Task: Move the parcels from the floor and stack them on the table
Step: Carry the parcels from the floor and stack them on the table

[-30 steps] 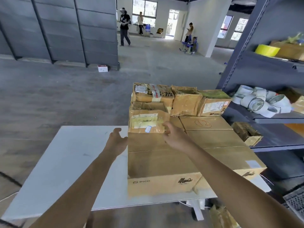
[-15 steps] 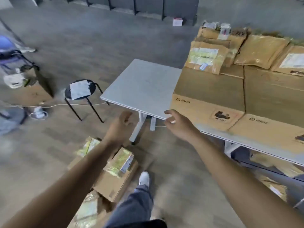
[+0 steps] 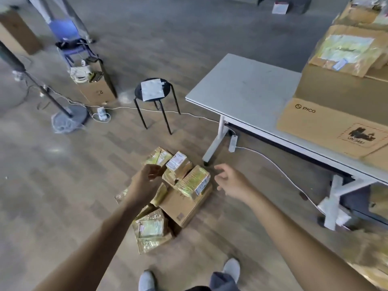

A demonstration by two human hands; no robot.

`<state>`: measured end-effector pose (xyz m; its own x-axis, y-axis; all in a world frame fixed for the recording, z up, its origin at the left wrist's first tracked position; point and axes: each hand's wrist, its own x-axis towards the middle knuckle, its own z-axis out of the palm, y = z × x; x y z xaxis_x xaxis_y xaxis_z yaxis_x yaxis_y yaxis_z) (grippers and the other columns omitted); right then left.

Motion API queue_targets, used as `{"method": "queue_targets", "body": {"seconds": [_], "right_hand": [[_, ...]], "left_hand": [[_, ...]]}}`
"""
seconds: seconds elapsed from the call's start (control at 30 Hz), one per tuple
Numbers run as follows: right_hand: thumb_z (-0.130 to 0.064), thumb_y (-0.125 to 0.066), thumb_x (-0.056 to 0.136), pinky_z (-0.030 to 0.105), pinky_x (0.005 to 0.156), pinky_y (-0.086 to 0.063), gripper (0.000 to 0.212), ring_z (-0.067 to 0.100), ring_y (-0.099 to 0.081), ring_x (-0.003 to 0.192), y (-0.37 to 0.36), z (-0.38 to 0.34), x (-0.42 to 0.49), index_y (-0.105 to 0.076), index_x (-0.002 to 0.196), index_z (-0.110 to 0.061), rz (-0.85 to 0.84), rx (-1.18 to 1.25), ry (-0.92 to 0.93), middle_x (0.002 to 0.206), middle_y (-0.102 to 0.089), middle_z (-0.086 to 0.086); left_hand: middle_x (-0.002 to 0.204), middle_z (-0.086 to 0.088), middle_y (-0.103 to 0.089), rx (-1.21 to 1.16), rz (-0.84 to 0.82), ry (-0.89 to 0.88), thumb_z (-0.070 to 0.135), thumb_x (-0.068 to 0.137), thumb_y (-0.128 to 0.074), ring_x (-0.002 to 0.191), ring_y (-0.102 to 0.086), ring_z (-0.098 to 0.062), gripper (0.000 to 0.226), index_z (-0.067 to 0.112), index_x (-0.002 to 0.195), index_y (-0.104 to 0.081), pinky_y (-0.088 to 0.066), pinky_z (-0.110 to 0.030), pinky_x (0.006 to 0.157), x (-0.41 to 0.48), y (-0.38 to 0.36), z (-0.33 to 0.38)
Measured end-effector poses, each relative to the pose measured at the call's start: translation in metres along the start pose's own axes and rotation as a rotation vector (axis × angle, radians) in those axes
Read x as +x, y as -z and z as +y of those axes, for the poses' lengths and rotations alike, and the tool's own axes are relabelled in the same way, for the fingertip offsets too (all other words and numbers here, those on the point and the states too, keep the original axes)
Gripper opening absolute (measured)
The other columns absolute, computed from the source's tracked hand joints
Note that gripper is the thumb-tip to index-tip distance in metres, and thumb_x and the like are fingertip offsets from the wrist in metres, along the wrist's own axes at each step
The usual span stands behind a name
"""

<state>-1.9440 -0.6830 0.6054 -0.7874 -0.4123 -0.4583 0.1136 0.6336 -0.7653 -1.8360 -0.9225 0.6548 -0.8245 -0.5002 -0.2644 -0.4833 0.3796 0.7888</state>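
Note:
A heap of several taped cardboard parcels (image 3: 178, 196) lies on the floor in front of my feet. A small one with a white label (image 3: 178, 164) sits on top, beside a glossy yellow-taped one (image 3: 194, 182). My left hand (image 3: 147, 181) hovers over the heap's left side, fingers curled and empty. To the right of the heap my right hand (image 3: 231, 181) is stretched out, fingers spread, holding nothing. The white table (image 3: 247, 89) stands at the right. It carries large brown boxes (image 3: 327, 114) with smaller parcels (image 3: 346, 49) stacked on them.
A black stool (image 3: 154, 91) with a sheet of paper stands behind the heap. A white cable and power strip (image 3: 233, 142) run along the floor by the table leg. A lamp stand base (image 3: 69, 118), an open carton (image 3: 96, 89) and a blue chair (image 3: 67, 36) are at the left.
My view has swung from the stacked boxes on the table down to the floor. Both empty hands have dropped from the table towards the heap of parcels.

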Motion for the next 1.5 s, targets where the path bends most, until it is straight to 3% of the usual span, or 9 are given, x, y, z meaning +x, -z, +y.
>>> {"method": "queue_targets", "body": {"seconds": [0.13,0.2,0.3,0.47,0.6,0.97,1.1,1.4,1.5], "right_hand": [[-0.033,-0.049,0.092,0.04,0.074,-0.059,0.027,0.015,-0.071,0.079,-0.056,-0.022,0.006,-0.051,0.118,-0.039,0.049,0.042,-0.074,0.09,-0.067,-0.009],[-0.029,-0.049,0.094,0.038,0.072,-0.06,0.024,0.024,-0.071,0.082,-0.086,-0.037,0.007,-0.053,0.116,-0.035,0.076,0.081,-0.11,0.087,-0.068,-0.005],[-0.022,-0.05,0.096,0.031,0.064,-0.058,0.024,0.02,-0.071,0.08,-0.133,-0.06,0.006,-0.055,0.118,-0.028,0.096,0.147,-0.149,0.091,-0.067,-0.001],[-0.025,-0.05,0.097,0.036,0.07,-0.059,0.023,0.015,-0.071,0.081,-0.187,-0.074,0.011,-0.052,0.119,-0.033,0.075,0.185,-0.198,0.102,-0.066,-0.003],[-0.031,-0.049,0.097,0.035,0.073,-0.06,0.023,0.007,-0.071,0.075,-0.211,-0.078,0.026,-0.052,0.12,-0.036,0.012,0.175,-0.206,0.106,-0.065,-0.009],[-0.03,-0.05,0.099,0.027,0.065,-0.058,0.02,0.013,-0.07,0.088,-0.255,-0.064,0.123,-0.051,0.118,-0.036,-0.163,0.111,-0.228,0.115,-0.056,-0.009],[-0.028,-0.046,0.099,0.023,0.058,-0.054,0.025,0.003,-0.07,0.071,-0.282,-0.044,0.148,-0.05,0.124,-0.03,-0.19,0.076,-0.26,0.106,-0.055,-0.011],[-0.03,-0.046,0.099,0.04,0.085,-0.057,0.029,0.018,-0.066,0.099,-0.362,0.013,0.21,-0.05,0.128,-0.03,-0.083,0.08,-0.413,0.116,-0.057,-0.003],[-0.031,-0.048,0.097,0.028,0.065,-0.056,0.026,0.014,-0.068,0.089,-0.402,0.035,0.23,-0.052,0.123,-0.032,-0.012,0.171,-0.504,0.113,-0.058,-0.003]], "left_hand": [[0.111,0.0,-0.06,-0.02,-0.05,0.014,0.002,0.087,-0.053,0.099,-0.059,-0.018,0.033,0.012,0.119,-0.056,-0.051,-0.039,0.086,0.004,0.053,-0.048],[0.113,0.001,-0.06,-0.033,-0.05,0.035,0.004,0.087,-0.052,0.103,-0.059,-0.018,0.034,0.012,0.12,-0.056,-0.051,-0.04,0.089,0.009,0.082,-0.073],[0.11,0.003,-0.061,-0.052,-0.079,0.058,0.006,0.088,-0.052,0.102,-0.059,-0.015,0.031,0.015,0.118,-0.057,-0.052,-0.032,0.081,0.01,0.118,-0.107],[0.101,0.006,-0.062,-0.065,-0.118,0.105,0.003,0.088,-0.051,0.093,-0.059,-0.007,0.026,0.018,0.109,-0.059,-0.05,-0.029,0.078,0.013,0.155,-0.15],[0.102,0.005,-0.064,-0.063,-0.088,0.16,0.005,0.089,-0.051,0.095,-0.061,-0.013,0.024,0.02,0.107,-0.06,-0.053,-0.036,0.084,0.027,0.168,-0.17],[0.106,0.002,-0.064,-0.012,-0.075,0.307,0.006,0.087,-0.05,0.095,-0.06,-0.015,0.03,0.015,0.113,-0.061,-0.053,-0.041,0.088,0.098,0.153,-0.194],[0.1,0.0,-0.066,-0.034,-0.111,0.358,0.005,0.086,-0.051,0.078,-0.06,-0.013,0.024,0.017,0.102,-0.063,-0.056,-0.043,0.081,0.127,0.131,-0.217],[0.092,0.006,-0.062,0.04,-0.295,0.429,0.006,0.085,-0.051,0.092,-0.061,-0.025,0.024,0.022,0.097,-0.063,-0.053,-0.048,0.088,0.214,0.089,-0.314],[0.092,0.0,-0.062,0.064,-0.346,0.448,0.001,0.084,-0.05,0.099,-0.06,-0.03,0.025,0.019,0.096,-0.063,-0.051,-0.048,0.09,0.244,0.078,-0.36]]}}
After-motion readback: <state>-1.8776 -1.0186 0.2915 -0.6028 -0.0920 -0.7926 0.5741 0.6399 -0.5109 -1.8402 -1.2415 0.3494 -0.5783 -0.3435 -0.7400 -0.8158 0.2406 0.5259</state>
